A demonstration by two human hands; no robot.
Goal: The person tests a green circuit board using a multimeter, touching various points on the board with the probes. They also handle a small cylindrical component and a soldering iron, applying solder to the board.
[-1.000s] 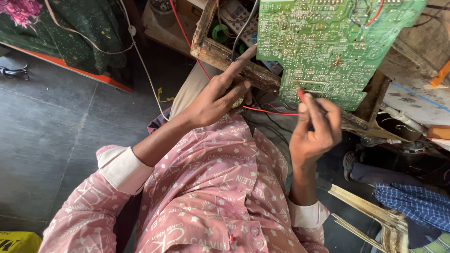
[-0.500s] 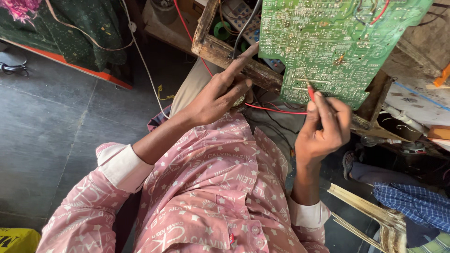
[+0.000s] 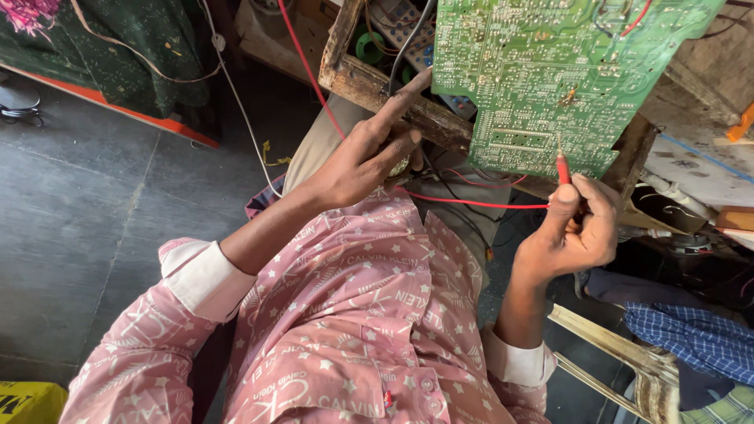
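Right now the right hand (image 3: 569, 232) pinches a red-handled test probe with a thin metal tip (image 3: 562, 166), thumb and bent fingers (image 3: 605, 206) closed around its lower end, and the tip stands against the solder side of the large green printed circuit board (image 3: 550, 71), near that board's lower edge. A thin red lead (image 3: 471, 202) runs from the probe leftward across the lap toward the other hand. The left hand (image 3: 365, 157) reaches up with its index finger stretched out, the fingertip touching or just beside the board's left lower corner where it meets the rough dark wooden frame (image 3: 377, 82); its remaining fingers curl loosely around something small and pale that is mostly hidden, so what it holds cannot be told. The board itself leans tilted on that frame, copper side toward the camera, with grey and red wires behind it.

Judging from this, the step in hand is probing a point on the board while the left hand steadies it. Any further move of the tip calls for a light, exact touch on a single solder pad, since neighbouring pads sit close together, and for the left hand holding the board firm so it does not rock on the frame
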